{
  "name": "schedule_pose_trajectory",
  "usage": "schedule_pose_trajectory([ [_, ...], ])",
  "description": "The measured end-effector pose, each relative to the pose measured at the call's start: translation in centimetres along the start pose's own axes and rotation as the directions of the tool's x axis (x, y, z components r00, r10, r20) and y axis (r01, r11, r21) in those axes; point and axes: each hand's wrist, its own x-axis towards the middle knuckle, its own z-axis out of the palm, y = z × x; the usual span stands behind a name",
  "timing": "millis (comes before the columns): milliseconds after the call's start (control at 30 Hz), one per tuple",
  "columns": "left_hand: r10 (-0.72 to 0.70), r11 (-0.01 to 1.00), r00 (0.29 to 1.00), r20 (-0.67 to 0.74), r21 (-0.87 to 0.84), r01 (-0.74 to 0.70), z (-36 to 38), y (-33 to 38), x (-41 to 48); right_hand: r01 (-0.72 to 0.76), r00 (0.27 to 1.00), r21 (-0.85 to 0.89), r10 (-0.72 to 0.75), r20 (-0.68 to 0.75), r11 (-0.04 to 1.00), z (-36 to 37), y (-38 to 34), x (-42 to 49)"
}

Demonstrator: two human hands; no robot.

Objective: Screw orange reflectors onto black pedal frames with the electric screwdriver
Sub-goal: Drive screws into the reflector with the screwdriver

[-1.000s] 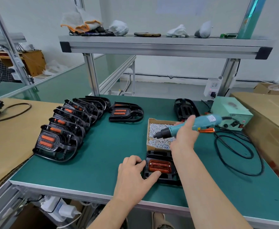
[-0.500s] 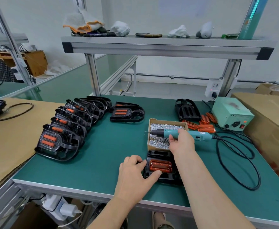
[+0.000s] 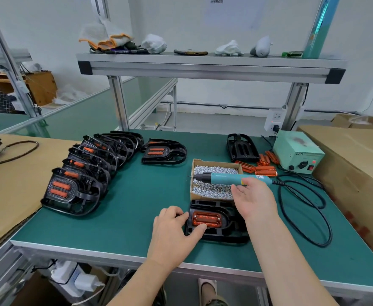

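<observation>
A black pedal frame (image 3: 235,229) lies near the table's front edge with an orange reflector (image 3: 207,218) seated in it. My left hand (image 3: 172,233) grips the frame's left side, thumb pressed on the reflector's lower edge. The teal electric screwdriver (image 3: 223,178) lies across a cardboard box of screws (image 3: 214,162), bit pointing left. My right hand (image 3: 255,199) hovers just in front of the screwdriver's handle, fingers spread, holding nothing. Loose orange reflectors (image 3: 265,170) lie behind the box, beside an empty black frame (image 3: 242,149).
A row of several finished pedals (image 3: 81,171) and one single pedal (image 3: 163,152) occupy the left half. The screwdriver's green power box (image 3: 298,152) and looping black cable (image 3: 302,206) sit right, against a large cardboard box (image 3: 357,168). An overhead shelf (image 3: 203,67) spans the bench.
My right hand lowered the screwdriver from the air onto the screw box, then let go and opened. My left hand stayed on the pedal frame.
</observation>
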Motion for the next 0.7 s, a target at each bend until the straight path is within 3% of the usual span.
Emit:
schedule_pose_trajectory([
  [133, 0.017, 1.000, 1.000, -0.016, -0.007, -0.017, 0.2, -0.2, 0.0, 0.139, 0.989, -0.137, -0.131, 0.069, 0.981, -3.5, -1.6, -1.3],
  [200, 0.020, 1.000, 1.000, -0.024, -0.011, -0.020, 0.3, -0.4, 0.0, 0.297, 0.954, -0.365, -0.255, 0.161, 0.882, -5.7, -1.8, -1.6],
  [300, 0.011, 1.000, 1.000, -0.030, -0.021, -0.011, 0.3, -0.4, 0.0, 0.532, 0.830, -0.737, -0.426, 0.359, 0.416, -8.8, -1.9, -1.1],
  [367, 0.010, 1.000, 0.999, -0.030, -0.023, -0.010, 0.3, -0.4, 0.0, 0.585, 0.774, -0.799, -0.393, 0.497, 0.140, -10.5, -2.0, -0.9],
  [433, 0.011, 1.000, 1.000, -0.029, -0.028, -0.012, 0.3, -0.4, 0.0, 0.640, 0.726, -0.767, -0.285, 0.625, -0.051, -11.3, -2.3, -0.8],
  [533, 0.009, 0.999, 1.000, -0.018, -0.033, -0.010, 0.3, -0.6, 0.1, 0.713, 0.666, -0.685, -0.161, 0.728, -0.149, -11.4, -2.4, -0.8],
  [700, -0.032, 0.993, 0.998, -0.050, -0.111, 0.026, 0.4, -0.7, 0.2, 0.779, 0.600, -0.618, -0.158, 0.784, -0.107, -11.4, -2.0, -0.6],
])
